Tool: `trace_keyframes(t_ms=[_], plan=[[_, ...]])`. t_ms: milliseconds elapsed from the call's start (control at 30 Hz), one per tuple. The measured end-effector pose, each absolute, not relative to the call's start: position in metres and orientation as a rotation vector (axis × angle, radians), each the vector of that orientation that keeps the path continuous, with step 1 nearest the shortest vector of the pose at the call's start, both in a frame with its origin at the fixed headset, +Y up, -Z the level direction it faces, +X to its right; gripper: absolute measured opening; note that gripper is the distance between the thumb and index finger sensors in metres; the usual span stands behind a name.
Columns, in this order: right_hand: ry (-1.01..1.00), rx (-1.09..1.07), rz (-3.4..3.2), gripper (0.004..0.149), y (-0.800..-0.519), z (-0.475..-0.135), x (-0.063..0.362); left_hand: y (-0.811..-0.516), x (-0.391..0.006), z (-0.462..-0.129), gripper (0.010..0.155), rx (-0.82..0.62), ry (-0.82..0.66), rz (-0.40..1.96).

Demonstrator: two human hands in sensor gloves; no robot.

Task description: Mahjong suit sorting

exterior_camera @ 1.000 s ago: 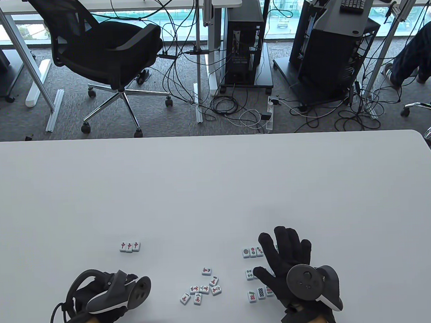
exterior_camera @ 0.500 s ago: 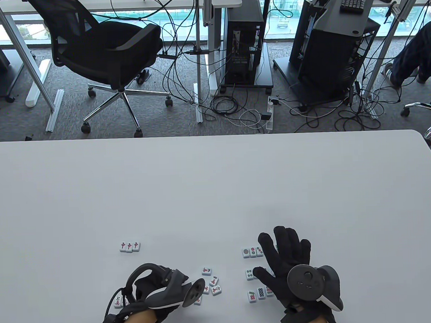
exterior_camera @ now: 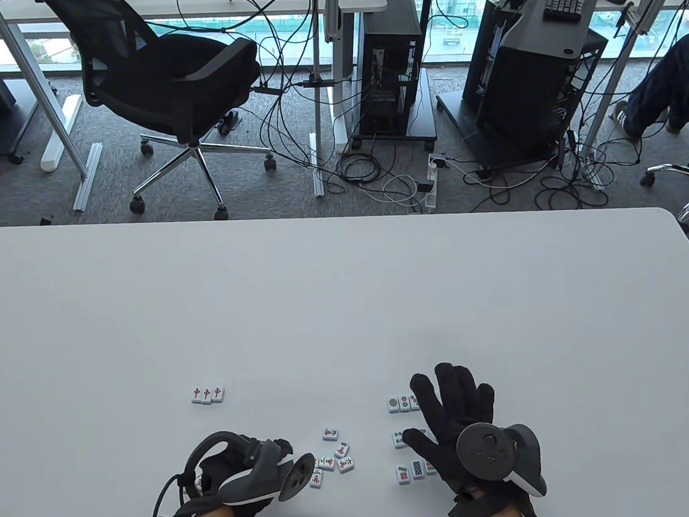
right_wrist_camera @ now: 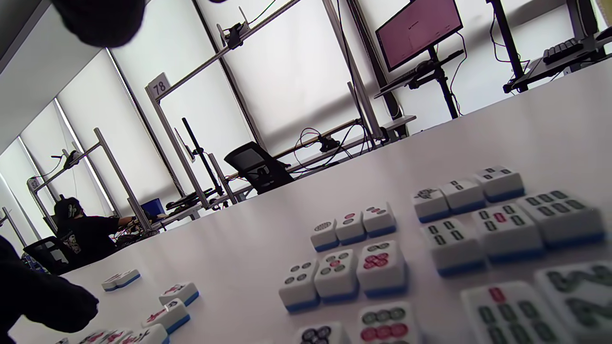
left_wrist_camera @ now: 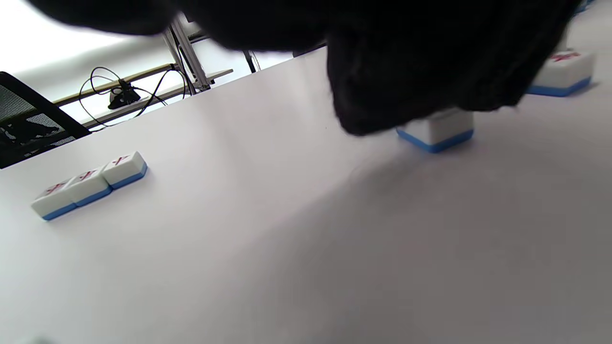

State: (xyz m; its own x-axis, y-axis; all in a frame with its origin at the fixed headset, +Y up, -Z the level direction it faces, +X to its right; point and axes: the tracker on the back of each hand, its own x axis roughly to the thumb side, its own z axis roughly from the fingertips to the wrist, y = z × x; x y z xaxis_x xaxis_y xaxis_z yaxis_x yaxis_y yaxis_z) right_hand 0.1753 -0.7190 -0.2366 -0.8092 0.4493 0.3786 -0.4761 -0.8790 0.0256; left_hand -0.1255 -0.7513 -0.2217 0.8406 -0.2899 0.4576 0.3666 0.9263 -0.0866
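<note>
The left hand point(exterior_camera: 240, 474) is low at the near edge of the white surface point(exterior_camera: 346, 304), just left of the loose pile of red-marked tiles point(exterior_camera: 333, 456). Its tracker hides the fingers from above, and in the left wrist view the dark glove covers the top of one tile point(left_wrist_camera: 437, 131); I cannot tell if the fingers grasp it or only touch it.

The right hand point(exterior_camera: 454, 425) lies to the right of the pile, its fingers straight and spread flat over the sorted tiles, grasping nothing. Beside its thumb are short rows of circle tiles point(exterior_camera: 403, 403), and the right wrist view shows more neat rows there, circle tiles and bamboo tiles point(right_wrist_camera: 497, 224) side by side.

Farther from the pile, to the left and back, a row of three red tiles point(exterior_camera: 208, 394) stands alone, touching each other.

Behind the surface there is a black office chair point(exterior_camera: 165, 83).
</note>
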Motion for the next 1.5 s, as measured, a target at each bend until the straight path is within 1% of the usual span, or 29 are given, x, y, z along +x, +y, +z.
trace_keyframes(t_ms=[133, 233, 333, 400, 500, 600, 700, 767, 833, 1033, 1267, 1500], plan=[[-0.099, 0.513, 2.598, 0.075, -0.719, -0.237, 0.176, -0.763, -0.118, -0.225, 0.061, -0.164, -0.474, -0.410], [-0.099, 0.510, 2.597, 0.075, -0.719, -0.237, 0.176, -0.763, -0.118, -0.229, 0.062, -0.207, -0.481, -0.372], [-0.098, 0.511, 2.595, 0.075, -0.719, -0.237, 0.176, -0.759, -0.119, -0.224, 0.062, -0.200, -0.539, -0.385], [-0.099, 0.509, 2.595, 0.075, -0.719, -0.237, 0.177, -0.751, -0.124, -0.220, 0.062, -0.149, -0.550, -0.403], [-0.095, 0.508, 2.590, 0.075, -0.719, -0.238, 0.177, -0.731, -0.145, -0.224, 0.061, -0.085, -0.501, -0.379], [-0.093, 0.509, 2.596, 0.075, -0.719, -0.238, 0.177, -0.710, -0.180, -0.235, 0.061, -0.087, -0.406, -0.328], [-0.092, 0.507, 2.596, 0.075, -0.719, -0.238, 0.177, -0.698, -0.208, -0.243, 0.060, -0.067, -0.333, -0.345], [-0.088, 0.507, 2.598, 0.075, -0.720, -0.238, 0.177, -0.696, -0.222, -0.248, 0.061, -0.068, -0.285, -0.340], [-0.075, 0.506, 2.595, 0.075, -0.721, -0.238, 0.176, -0.701, -0.237, -0.255, 0.060, -0.101, -0.227, -0.337], [-0.081, 0.498, 2.585, 0.075, -0.720, -0.238, 0.177, -0.731, -0.254, -0.269, 0.060, -0.190, -0.159, -0.337], [-0.079, 0.497, 2.586, 0.075, -0.720, -0.239, 0.178, -0.747, -0.253, -0.283, 0.059, -0.237, -0.144, -0.349], [-0.079, 0.498, 2.580, 0.075, -0.720, -0.239, 0.178, -0.755, -0.252, -0.288, 0.059, -0.237, -0.125, -0.397]])
